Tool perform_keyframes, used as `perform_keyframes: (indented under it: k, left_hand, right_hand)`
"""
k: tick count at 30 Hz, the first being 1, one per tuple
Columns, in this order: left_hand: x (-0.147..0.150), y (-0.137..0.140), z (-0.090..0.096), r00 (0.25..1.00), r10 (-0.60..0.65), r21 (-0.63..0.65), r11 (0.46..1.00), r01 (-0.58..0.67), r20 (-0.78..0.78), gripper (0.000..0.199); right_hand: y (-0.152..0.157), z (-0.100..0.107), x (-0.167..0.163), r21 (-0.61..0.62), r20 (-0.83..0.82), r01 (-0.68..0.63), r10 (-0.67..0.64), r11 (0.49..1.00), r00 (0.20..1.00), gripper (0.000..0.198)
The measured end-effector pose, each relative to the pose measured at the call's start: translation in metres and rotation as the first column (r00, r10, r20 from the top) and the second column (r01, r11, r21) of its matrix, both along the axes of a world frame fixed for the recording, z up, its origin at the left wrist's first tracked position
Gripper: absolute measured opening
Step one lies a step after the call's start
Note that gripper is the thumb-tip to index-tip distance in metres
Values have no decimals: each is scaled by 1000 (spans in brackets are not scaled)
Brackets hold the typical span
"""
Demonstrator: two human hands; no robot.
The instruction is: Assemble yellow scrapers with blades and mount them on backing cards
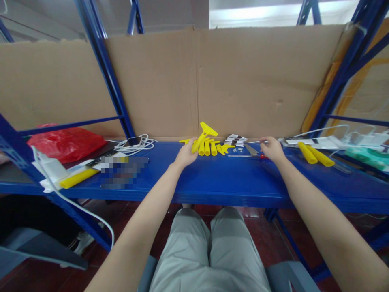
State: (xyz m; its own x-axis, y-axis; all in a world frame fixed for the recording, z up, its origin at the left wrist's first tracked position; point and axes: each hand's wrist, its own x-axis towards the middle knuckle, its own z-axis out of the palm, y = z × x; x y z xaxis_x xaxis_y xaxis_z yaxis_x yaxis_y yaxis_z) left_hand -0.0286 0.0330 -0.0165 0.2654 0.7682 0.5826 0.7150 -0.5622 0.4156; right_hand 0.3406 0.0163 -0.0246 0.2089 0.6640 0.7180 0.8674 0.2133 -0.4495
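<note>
My left hand is closed around the tube of a yellow T-shaped plastic scraper handle, its wide head tilted up. Several more yellow handles lie in a row just beyond that hand. Small yellow plastic pieces and tiny metal parts are to their right. My right hand hovers by the back of the shelf with fingers curled together; whether anything small is in them I cannot make out. Near it lie a screwdriver with a red handle and a flat greyish blade.
Black-and-white packets are stacked against the cardboard wall. On the blue shelf, a coiled white cable and red plastic bag are left; yellow tubes are right. Blue posts frame both sides.
</note>
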Motion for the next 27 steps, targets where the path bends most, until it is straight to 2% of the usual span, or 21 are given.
perform_keyframes:
  k: [4,10,15,18,22,27]
  left_hand:
    - [-2,3,-2,999,33,-18,999,-33,25,63]
    - [-5,9,-4,995,-24,-17,1000,26,92,81]
    - [-4,9,-5,994,-39,-11,999,40,98,81]
    - [-4,7,-5,1000,0,-29,1000,0,20,72]
    - [-2,0,-3,983,40,-25,999,-45,-180,53]
    - [6,-13,-1,923,-1,-39,999,-15,-385,49]
  right_hand:
    - [3,-1,1,10,9,0,0,1000,1000,19]
    - [2,-1,1,12,21,-25,25,1000,999,20]
    - [0,1,-2,-20,25,-18,18,1000,1000,23]
    - [-2,2,-5,-75,13,9,-8,997,1000,26]
    - [-4,4,-8,-114,2,23,-23,993,1000,28]
    - [-6,5,-10,-135,6,19,-19,991,1000,27]
